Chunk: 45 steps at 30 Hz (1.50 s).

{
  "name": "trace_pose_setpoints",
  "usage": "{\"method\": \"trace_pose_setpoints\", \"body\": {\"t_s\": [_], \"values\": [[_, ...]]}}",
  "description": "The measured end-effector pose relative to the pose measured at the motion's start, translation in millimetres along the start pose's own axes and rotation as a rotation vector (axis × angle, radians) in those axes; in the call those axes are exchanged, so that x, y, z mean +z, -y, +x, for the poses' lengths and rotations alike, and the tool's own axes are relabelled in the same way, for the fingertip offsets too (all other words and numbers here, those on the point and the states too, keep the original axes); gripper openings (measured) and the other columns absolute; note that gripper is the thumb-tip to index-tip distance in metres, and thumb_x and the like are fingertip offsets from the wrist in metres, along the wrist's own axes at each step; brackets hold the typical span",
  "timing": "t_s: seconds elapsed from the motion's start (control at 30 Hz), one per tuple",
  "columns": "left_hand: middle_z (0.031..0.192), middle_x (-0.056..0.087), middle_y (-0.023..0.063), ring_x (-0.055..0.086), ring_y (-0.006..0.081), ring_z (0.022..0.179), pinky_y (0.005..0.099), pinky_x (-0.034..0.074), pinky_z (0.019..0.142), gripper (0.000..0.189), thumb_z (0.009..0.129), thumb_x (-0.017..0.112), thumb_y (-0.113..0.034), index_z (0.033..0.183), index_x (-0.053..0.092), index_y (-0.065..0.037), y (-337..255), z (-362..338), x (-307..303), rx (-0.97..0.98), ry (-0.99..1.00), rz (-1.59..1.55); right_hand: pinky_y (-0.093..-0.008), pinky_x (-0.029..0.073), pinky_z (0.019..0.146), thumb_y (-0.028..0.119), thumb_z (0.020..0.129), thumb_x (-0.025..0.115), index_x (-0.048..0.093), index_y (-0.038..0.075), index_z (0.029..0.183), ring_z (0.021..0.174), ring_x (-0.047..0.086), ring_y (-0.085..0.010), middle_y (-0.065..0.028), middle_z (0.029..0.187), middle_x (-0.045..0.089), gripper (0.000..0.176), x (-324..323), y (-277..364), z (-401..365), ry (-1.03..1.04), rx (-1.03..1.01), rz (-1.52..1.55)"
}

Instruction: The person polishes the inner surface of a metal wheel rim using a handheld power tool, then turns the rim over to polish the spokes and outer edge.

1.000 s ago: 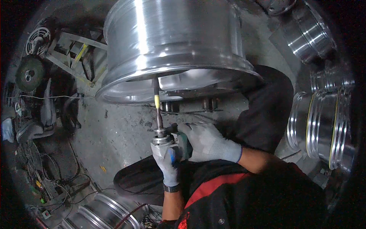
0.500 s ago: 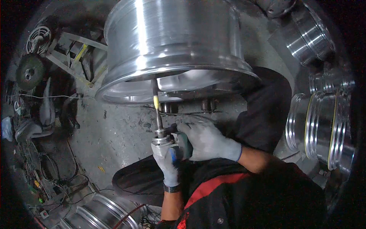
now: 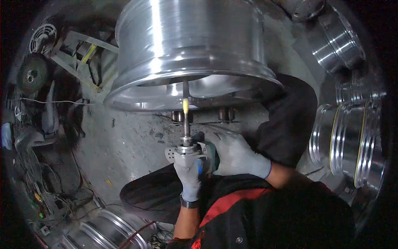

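we are viewing a large metal wheel (image 3: 199, 41) at top centre, its flared lip (image 3: 195, 79) curving across the near end and bordering a shadowed opening. we are holding a power tool (image 3: 211, 155) below this lip, between the bent legs, its shaft (image 3: 186, 128) pointing away from the body. a yellow band (image 3: 185, 106) is marking the shaft just beside the lip, and the far end is reaching into the opening; we are not able to tell whether its tip is touching the inner wall. we are gripping the tool's metal head with the left hand (image 3: 188, 178), fingers curled close around it, and clasping the body with the right hand (image 3: 238, 153), whose underside is hidden. we are having free room left of the tool, where bare floor (image 3: 124, 145) is extending toward a metal frame (image 3: 89, 58). on the right, a trouser leg (image 3: 290, 112) is narrowing the room beside the lip, while ridged wheels (image 3: 348, 141) are standing farther out. a thin white cable (image 3: 62, 102) is running toward the lip's left edge.
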<state>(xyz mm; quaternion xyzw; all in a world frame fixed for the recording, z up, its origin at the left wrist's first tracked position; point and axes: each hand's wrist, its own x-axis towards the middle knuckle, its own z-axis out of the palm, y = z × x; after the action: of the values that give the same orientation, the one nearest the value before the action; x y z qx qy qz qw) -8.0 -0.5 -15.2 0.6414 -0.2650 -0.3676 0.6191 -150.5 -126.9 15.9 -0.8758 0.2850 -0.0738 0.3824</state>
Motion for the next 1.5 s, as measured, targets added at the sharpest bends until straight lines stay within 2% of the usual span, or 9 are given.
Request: {"method": "trace_pose_setpoints", "body": {"t_s": [0.1, 0.3, 0.37, 0.5, 0.53, 1.17, 1.23, 1.4, 1.5], "values": [[0.121, 0.067, 0.0106, 0.066, 0.0187, 0.107, 0.0324, 0.054, 0.093, 0.053, 0.092, 0.067, -0.027, 0.136, 0.052, -0.002, 3, -2, -4, -0.013, 0.044, 0.015, -0.0545, 0.055, 0.098, 0.043, 0.071, 0.084, 0.047, 0.001, 0.143, 0.115, 0.066, -0.0437, -0.0275, 0.118, 0.067, 0.092, 2, -1, 1, 0.0, 0.013, 0.026], [0.115, 0.068, 0.0104, 0.067, 0.016, 0.09, 0.0287, 0.056, 0.072, 0.059, 0.094, 0.067, -0.033, 0.14, 0.055, 0.002, 29, 8, -28, 0.019, 0.02, 0.11, -0.0547, 0.055, 0.098, 0.046, 0.073, 0.081, 0.048, 0.0, 0.142, 0.114, 0.067, -0.0439, -0.0274, 0.116, 0.068, 0.089, 11, 7, 19, 0.022, -0.016, -0.059], [0.116, 0.073, 0.0091, 0.069, 0.0172, 0.1, 0.0324, 0.054, 0.092, 0.039, 0.092, 0.069, -0.02, 0.126, 0.066, 0.0, 20, 9, -28, -0.162, -0.099, -0.12, -0.0549, 0.055, 0.098, 0.046, 0.074, 0.081, 0.048, 0.0, 0.141, 0.114, 0.067, -0.0437, -0.0274, 0.115, 0.068, 0.088, 6, 13, 25, 0.09, 0.006, -0.092], [0.122, 0.072, 0.0132, 0.067, 0.0181, 0.106, 0.0332, 0.052, 0.095, 0.049, 0.094, 0.067, -0.033, 0.128, 0.064, 0.002, -5, 15, -14, 0.137, -0.08, -0.068, -0.0532, 0.055, 0.098, 0.043, 0.074, 0.08, 0.049, 0.0, 0.141, 0.113, 0.067, -0.0432, -0.0275, 0.116, 0.068, 0.085, -1, 23, 31, 0.149, 0.036, -0.023], [0.124, 0.071, 0.0144, 0.067, 0.018, 0.107, 0.0334, 0.051, 0.096, 0.051, 0.093, 0.066, -0.032, 0.129, 0.064, 0.004, -16, 15, -12, 0.053, -0.105, -0.083, -0.0526, 0.055, 0.098, 0.043, 0.074, 0.08, 0.049, 0.0, 0.141, 0.112, 0.068, -0.043, -0.0278, 0.115, 0.069, 0.085, 1, 24, 32, 0.108, 0.002, -0.048], [0.122, 0.072, 0.0179, 0.069, 0.0199, 0.104, 0.0333, 0.053, 0.094, 0.044, 0.093, 0.066, -0.025, 0.125, 0.065, 0.006, -15, 16, -19, 0.021, -0.044, -0.128, -0.056, 0.054, 0.095, 0.042, 0.077, 0.077, 0.054, 0.0, 0.131, 0.105, 0.07, -0.0448, -0.0266, 0.104, 0.072, 0.072, 7, 22, 30, -0.075, -0.071, -0.03], [0.121, 0.072, 0.0171, 0.068, 0.0193, 0.103, 0.0327, 0.053, 0.094, 0.046, 0.093, 0.066, -0.026, 0.125, 0.066, 0.006, -2, 16, -18, 0.054, -0.052, -0.1, -0.0566, 0.054, 0.094, 0.04, 0.076, 0.078, 0.054, 0.0, 0.131, 0.103, 0.07, -0.045, -0.0261, 0.102, 0.072, 0.072, -6, 25, 29, 0.125, 0.03, -0.003], [0.121, 0.071, 0.0173, 0.068, 0.0172, 0.102, 0.031, 0.053, 0.094, 0.049, 0.092, 0.066, -0.029, 0.126, 0.066, 0.007, -2, 15, -13, -0.06, -0.086, -0.134, -0.0545, 0.056, 0.092, 0.037, 0.075, 0.08, 0.053, -0.002, 0.132, 0.101, 0.071, -0.0432, -0.0261, 0.103, 0.072, 0.074, 1, 20, 26, 0.045, -0.002, -0.027], [0.114, 0.071, 0.0145, 0.067, 0.016, 0.098, 0.0302, 0.053, 0.091, 0.049, 0.094, 0.067, -0.029, 0.127, 0.066, 0.008, -14, 14, -18, 0.08, -0.109, -0.294, -0.0533, 0.057, 0.09, 0.035, 0.076, 0.078, 0.053, -0.002, 0.132, 0.101, 0.072, -0.0413, -0.0259, 0.103, 0.072, 0.072, -5, 37, 37, 0.113, 0.005, -0.033]]}}
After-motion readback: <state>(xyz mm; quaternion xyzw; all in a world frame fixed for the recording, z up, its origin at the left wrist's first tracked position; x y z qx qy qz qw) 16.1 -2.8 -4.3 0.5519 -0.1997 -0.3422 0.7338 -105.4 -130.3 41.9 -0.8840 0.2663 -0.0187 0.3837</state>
